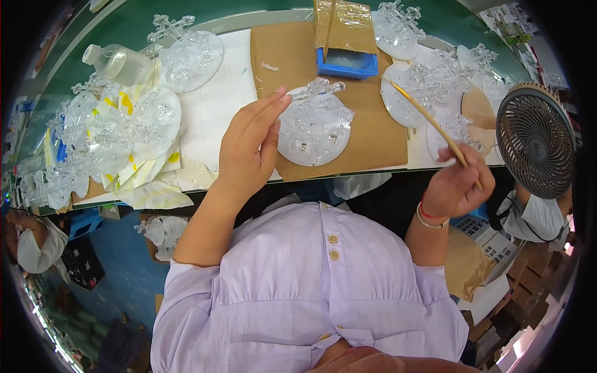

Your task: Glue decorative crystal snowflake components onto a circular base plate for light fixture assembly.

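Two hands at work over the surface (217,109). Left hand (249,149) lies flat-ish w/ fingers stretched out, not gripping, fingertips touching the left rim of a clear round disc ornament (315,127) that rests on a brown cardboard sheet (373,133). Disc carries molded clear figures on top, and a clear cross-like piece sticks out at its upper edge, pointing up-right. Right hand (458,186) is closed around a thin wooden stick (429,118); stick's long axis runs diagonal, lower-right at the hand to upper-left, tip over another clear disc (401,99) to the right of the cardboard. One blue tray (346,63) sits at the far edge of the cardboard w/ a brown taped packet leaning in it. One clear plastic bottle (118,62) lies far left, next to one more disc (193,59). Pile of clear discs w/ yellow-white paper at left (118,133); exact count there can't be told. One small fan (536,140) stands at right.
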The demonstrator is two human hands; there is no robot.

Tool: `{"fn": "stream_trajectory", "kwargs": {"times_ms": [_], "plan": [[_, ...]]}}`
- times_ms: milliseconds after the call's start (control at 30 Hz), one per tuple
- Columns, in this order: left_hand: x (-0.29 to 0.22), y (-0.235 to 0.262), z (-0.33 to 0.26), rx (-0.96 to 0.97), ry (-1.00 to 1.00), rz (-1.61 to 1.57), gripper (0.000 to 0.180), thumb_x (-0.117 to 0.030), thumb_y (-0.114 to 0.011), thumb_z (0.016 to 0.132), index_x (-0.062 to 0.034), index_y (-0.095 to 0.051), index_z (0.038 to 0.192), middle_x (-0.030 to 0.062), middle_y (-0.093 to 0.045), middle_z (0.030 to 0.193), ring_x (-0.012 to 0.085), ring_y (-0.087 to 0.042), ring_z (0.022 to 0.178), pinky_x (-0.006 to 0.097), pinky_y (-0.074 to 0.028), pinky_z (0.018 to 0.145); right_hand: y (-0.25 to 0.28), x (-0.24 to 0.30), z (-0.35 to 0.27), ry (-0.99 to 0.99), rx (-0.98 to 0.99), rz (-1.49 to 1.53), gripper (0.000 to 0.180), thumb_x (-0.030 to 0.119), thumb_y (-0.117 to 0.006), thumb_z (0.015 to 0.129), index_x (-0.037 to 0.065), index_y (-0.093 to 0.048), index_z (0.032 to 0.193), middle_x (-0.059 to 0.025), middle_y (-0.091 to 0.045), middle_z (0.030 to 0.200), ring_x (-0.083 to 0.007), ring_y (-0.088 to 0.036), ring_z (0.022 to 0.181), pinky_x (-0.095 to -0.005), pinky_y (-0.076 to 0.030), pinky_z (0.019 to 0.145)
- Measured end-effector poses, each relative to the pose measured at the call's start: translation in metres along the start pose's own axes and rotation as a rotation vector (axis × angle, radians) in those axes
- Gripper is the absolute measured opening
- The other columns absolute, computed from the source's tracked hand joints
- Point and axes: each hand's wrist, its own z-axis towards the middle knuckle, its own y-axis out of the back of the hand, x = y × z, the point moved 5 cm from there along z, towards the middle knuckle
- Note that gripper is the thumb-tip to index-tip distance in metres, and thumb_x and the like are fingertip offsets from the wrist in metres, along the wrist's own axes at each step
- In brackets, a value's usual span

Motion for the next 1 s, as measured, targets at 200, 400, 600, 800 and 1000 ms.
{"fn": "stream_trajectory", "kwargs": {"times_ms": [200,400,600,800,1000], "plan": [[0.002,-0.001,0.000,0.004,-0.002,0.008,0.043,0.011,-0.055,0.081,-0.0032,-0.061,0.121,0.0127,-0.063,0.123,0.0286,-0.061,0.104,0.035,-0.050,0.088,0.001,0.034,-0.024,-0.039,0.114,0.151,0.025,0.026,-0.045,0.102,0.002,-0.047,0.109,-0.0247,-0.062,0.093,-0.0239,-0.060,0.064,-0.0309,-0.052,0.059],[0.001,0.003,-0.002,0.002,-0.013,-0.017,0.050,0.015,-0.052,0.074,-0.0031,-0.062,0.120,0.0133,-0.062,0.123,0.0294,-0.061,0.105,0.035,-0.049,0.089,-0.031,0.031,-0.031,-0.119,0.433,0.221,0.024,0.023,-0.049,0.100,0.000,-0.051,0.108,-0.0239,-0.063,0.094,-0.0224,-0.062,0.068,-0.0305,-0.053,0.063],[0.002,0.002,-0.002,0.016,-0.017,-0.036,0.051,0.015,-0.051,0.072,-0.0027,-0.062,0.119,0.0136,-0.062,0.124,0.0296,-0.061,0.106,0.035,-0.049,0.090,-0.063,0.024,-0.028,-0.076,0.591,0.136,0.016,0.013,-0.051,0.098,-0.001,-0.051,0.105,-0.0211,-0.065,0.090,-0.0224,-0.065,0.071,-0.0300,-0.052,0.063],[0.001,0.002,-0.001,0.015,-0.022,-0.043,0.048,0.014,-0.052,0.073,-0.0021,-0.063,0.117,0.0136,-0.063,0.123,0.0296,-0.061,0.106,0.036,-0.049,0.090,-0.084,0.024,-0.023,-0.039,0.623,0.084,0.008,0.003,-0.054,0.094,-0.003,-0.053,0.098,-0.0196,-0.064,0.084,-0.0235,-0.064,0.068,-0.0301,-0.052,0.063],[-0.002,0.000,0.001,-0.011,-0.064,0.017,0.045,0.011,-0.058,0.072,-0.0022,-0.063,0.115,0.0119,-0.064,0.118,0.0295,-0.062,0.105,0.037,-0.050,0.090,-0.099,0.030,-0.009,-0.006,0.630,0.042,0.003,-0.001,-0.055,0.092,-0.003,-0.054,0.094,-0.0166,-0.063,0.079,-0.0241,-0.063,0.065,-0.0303,-0.049,0.057]]}}
